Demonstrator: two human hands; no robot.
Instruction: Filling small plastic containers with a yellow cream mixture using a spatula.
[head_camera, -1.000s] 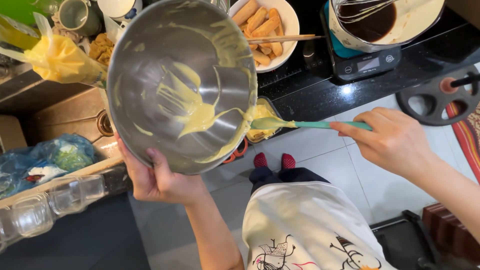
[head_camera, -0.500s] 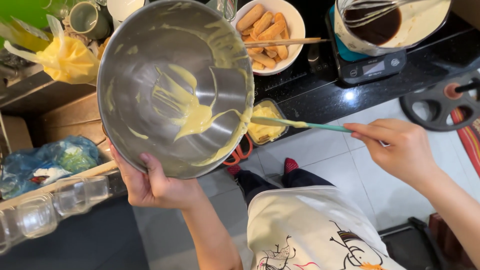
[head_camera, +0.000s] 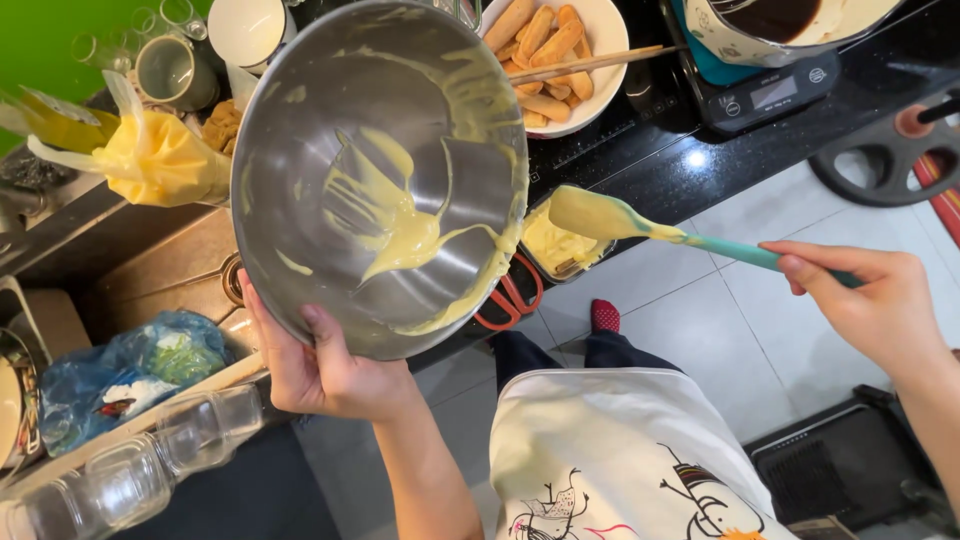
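Note:
My left hand (head_camera: 325, 370) grips the rim of a large steel mixing bowl (head_camera: 300, 150), tilted on its side over the counter, with streaks of yellow cream inside. Cream runs off its lower right edge toward a small rectangular container (head_camera: 558, 247) partly filled with the same cream. My right hand (head_camera: 875, 300) holds a spatula (head_camera: 640, 225) by its teal handle; its cream-coated blade hovers just right of the bowl's rim, above the container.
A white bowl of ladyfinger biscuits (head_camera: 548, 55) with a wooden stick across it stands behind. A kitchen scale (head_camera: 765, 85) carries a pot of dark liquid. A yellow piping bag (head_camera: 150, 160), cups, red-handled scissors (head_camera: 510, 295), a blue plastic bag (head_camera: 130, 365) and glass jars (head_camera: 130, 470) lie left.
The spatula has come away from the bowl's rim and lifted to the right. The view has shifted, with the bowl now further right and closer.

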